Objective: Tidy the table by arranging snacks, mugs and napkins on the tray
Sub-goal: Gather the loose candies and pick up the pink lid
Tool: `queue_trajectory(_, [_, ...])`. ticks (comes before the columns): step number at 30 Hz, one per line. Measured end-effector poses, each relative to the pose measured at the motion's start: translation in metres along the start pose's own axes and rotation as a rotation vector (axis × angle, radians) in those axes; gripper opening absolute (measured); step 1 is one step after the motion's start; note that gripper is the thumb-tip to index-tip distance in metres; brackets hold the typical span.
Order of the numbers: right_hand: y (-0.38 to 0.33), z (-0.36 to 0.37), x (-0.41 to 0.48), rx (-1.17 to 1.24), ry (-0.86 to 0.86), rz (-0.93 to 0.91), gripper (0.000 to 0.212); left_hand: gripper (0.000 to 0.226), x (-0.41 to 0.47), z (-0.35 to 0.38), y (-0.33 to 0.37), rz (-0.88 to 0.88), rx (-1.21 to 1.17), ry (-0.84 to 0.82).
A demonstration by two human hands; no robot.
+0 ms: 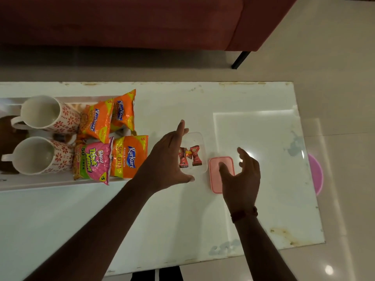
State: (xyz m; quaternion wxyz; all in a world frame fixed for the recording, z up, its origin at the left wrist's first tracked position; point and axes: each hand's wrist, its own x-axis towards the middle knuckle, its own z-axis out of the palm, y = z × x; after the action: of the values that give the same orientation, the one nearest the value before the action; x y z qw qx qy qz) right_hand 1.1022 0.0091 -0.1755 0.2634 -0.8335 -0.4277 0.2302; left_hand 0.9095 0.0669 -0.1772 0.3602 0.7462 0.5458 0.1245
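Note:
A white tray [50,180] at the left holds two patterned white mugs, one at the back [46,114] and one in front [38,156], plus orange snack packets [129,157] and a pink packet [94,161]. A clear plastic box [195,138] with wrapped red candies [189,157] sits on the table mid-frame. Its pink lid [215,177] lies just right of it. My left hand [166,159] is spread open at the box's left side, thumb and fingers flanking it. My right hand [241,175] hovers open over the lid's right edge.
The white glass table [263,138] has worn edges and stains near its right front corner. A dark red sofa [142,21] stands behind it. A pink round object [316,175] shows beyond the table's right edge on the tiled floor.

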Motion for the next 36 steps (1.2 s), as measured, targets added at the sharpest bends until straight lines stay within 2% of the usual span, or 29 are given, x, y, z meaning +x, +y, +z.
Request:
queue_trajectory(4, [0.023,0.005,-0.008,-0.153,-0.137,0.093,0.090,0.144,-0.003,0.004,-0.002,-0.007,0.009,0.000])
queue_trajectory(9, [0.034,0.016,-0.021,-0.279,-0.180,0.070,0.101,0.142,-0.006,0.009,-0.005,-0.014,0.005,-0.009])
queue_trajectory(14, [0.033,0.022,-0.022,-0.290,-0.164,0.087,0.088,0.143,-0.007,0.012,-0.007,-0.020,0.017,-0.018])
queue_trajectory(19, [0.021,0.014,-0.023,-0.304,-0.118,0.024,0.047,0.142,-0.010,0.014,-0.008,-0.014,0.022,-0.030])
queue_trajectory(25, [0.016,-0.003,-0.010,-0.125,0.016,0.050,0.014,0.143,-0.012,0.019,-0.009,-0.024,-0.001,-0.045])
queue_trajectory(28, [0.007,-0.010,-0.007,0.061,-0.004,0.136,0.011,0.144,-0.014,0.020,-0.011,-0.031,-0.003,-0.051])
queue_trajectory(32, [-0.006,-0.013,-0.010,0.477,-0.032,0.283,0.021,0.143,-0.016,0.021,-0.014,-0.040,-0.007,-0.057])
queue_trajectory(36, [-0.013,-0.003,-0.013,0.646,-0.042,0.405,0.011,0.143,-0.017,0.020,-0.014,-0.038,-0.021,-0.082])
